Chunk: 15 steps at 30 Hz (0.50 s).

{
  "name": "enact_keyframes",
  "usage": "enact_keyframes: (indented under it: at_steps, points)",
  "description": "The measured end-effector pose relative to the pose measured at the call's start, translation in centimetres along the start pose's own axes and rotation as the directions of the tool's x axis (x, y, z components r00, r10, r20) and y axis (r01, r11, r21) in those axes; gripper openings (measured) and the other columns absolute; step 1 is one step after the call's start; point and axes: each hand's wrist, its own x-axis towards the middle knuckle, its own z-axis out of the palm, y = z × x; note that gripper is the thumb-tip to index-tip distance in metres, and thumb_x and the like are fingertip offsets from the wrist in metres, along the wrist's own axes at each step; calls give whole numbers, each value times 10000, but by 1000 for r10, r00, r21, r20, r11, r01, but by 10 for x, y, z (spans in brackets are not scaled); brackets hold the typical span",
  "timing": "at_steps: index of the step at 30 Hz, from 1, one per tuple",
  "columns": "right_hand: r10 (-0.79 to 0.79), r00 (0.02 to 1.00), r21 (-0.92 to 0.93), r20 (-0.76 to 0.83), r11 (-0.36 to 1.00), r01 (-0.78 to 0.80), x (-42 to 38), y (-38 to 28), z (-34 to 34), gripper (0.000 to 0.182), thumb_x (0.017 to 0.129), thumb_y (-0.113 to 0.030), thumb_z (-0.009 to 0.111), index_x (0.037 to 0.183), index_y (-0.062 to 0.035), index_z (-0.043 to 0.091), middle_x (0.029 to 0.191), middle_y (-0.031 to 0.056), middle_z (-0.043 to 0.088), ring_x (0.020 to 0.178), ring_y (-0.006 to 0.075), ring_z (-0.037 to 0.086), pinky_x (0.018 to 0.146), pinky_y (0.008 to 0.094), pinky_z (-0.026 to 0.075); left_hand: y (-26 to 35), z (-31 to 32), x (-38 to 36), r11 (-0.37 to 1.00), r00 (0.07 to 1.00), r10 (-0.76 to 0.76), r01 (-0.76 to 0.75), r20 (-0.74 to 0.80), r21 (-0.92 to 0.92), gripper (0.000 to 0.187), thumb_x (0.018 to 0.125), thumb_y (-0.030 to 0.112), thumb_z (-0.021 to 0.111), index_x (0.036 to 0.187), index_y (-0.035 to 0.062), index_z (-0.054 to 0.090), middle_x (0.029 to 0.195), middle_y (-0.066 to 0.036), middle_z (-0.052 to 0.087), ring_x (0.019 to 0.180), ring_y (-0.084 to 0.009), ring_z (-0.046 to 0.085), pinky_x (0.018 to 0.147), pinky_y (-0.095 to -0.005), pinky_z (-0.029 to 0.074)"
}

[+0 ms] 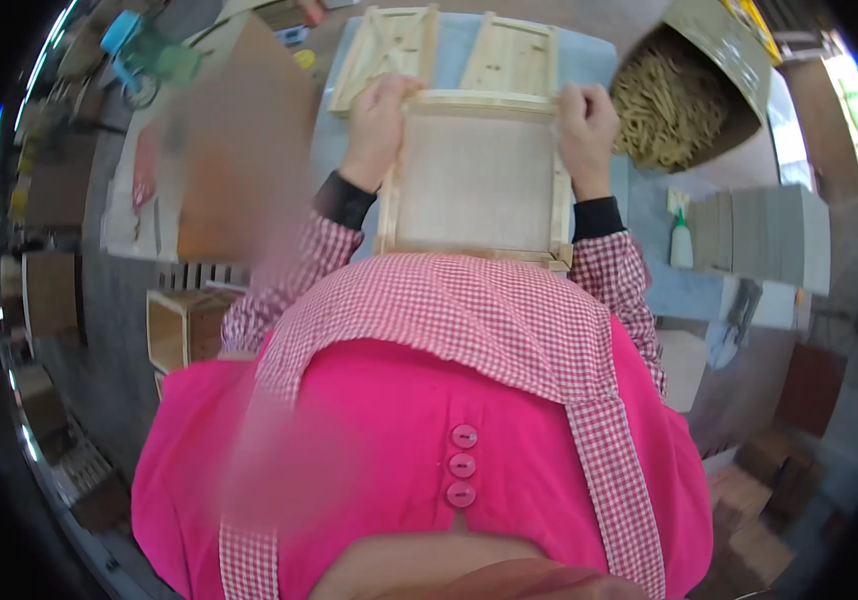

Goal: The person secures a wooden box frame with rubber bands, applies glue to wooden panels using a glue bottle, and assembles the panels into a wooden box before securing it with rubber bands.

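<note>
A shallow rectangular wooden frame with a pale flat panel (479,175) lies in front of my body, its near edge close to the checked apron. My left hand (379,128) is closed on the frame's upper left corner. At the upper right corner my right hand (589,130) is curled into a fist shape, gripping the frame's side. Beyond the frame are two light wooden pieces, one at the left (386,50) with crossing slats and one at the right (514,55). All of them rest on a pale blue surface (589,50).
A cardboard box (744,100) of tan curled strips (664,105) stands at the right. Nearer are a white bottle with a green tip (681,243) and stacked grey boards (759,235). Brown cardboard (249,130) is at the left, with a wooden box (184,325) below.
</note>
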Motion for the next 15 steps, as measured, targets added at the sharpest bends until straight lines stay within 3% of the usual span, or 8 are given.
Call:
enact_keyframes:
  at_steps: [3,6,10,13,15]
  points:
    - [15,1000,37,-3,999,-15,-15,-9,9,173,890,-133,590,790,2,551,656,41,531,606,101,468,554,278,400,1,-4,-4,992,996,42,-32,-83,118,415,1013,267,373,901,-12,659,893,-76,656,884,-117,572,820,-256,431]
    - [35,999,62,-17,998,-34,-17,-8,13,183,897,-159,585,806,-3,555,676,55,541,617,118,484,573,280,412,7,-9,4,985,985,-169,170,-30,28,448,1025,284,344,936,-23,658,921,-69,658,891,-121,573,836,-261,432]
    - [77,997,119,3,990,-77,-14,2,4,192,901,-182,583,827,-6,562,714,69,550,656,140,507,614,289,428,-1,-16,0,960,998,-49,40,28,277,461,1032,295,333,959,-30,652,946,-67,658,892,-116,569,846,-261,430]
    - [45,999,199,21,979,-48,-9,29,-9,197,899,-189,583,836,-4,564,739,80,553,684,157,518,642,300,437,11,-16,-1,980,996,-82,76,25,184,463,1033,302,331,971,-29,650,951,-70,658,891,-112,568,850,-260,429]
    - [-3,972,-46,-235,999,-8,-2,102,-35,199,895,-182,575,859,14,582,785,134,579,747,249,564,697,347,452,16,-7,1,985,995,-94,90,16,146,465,1034,305,330,977,-28,649,954,-71,659,890,-110,567,852,-260,428]
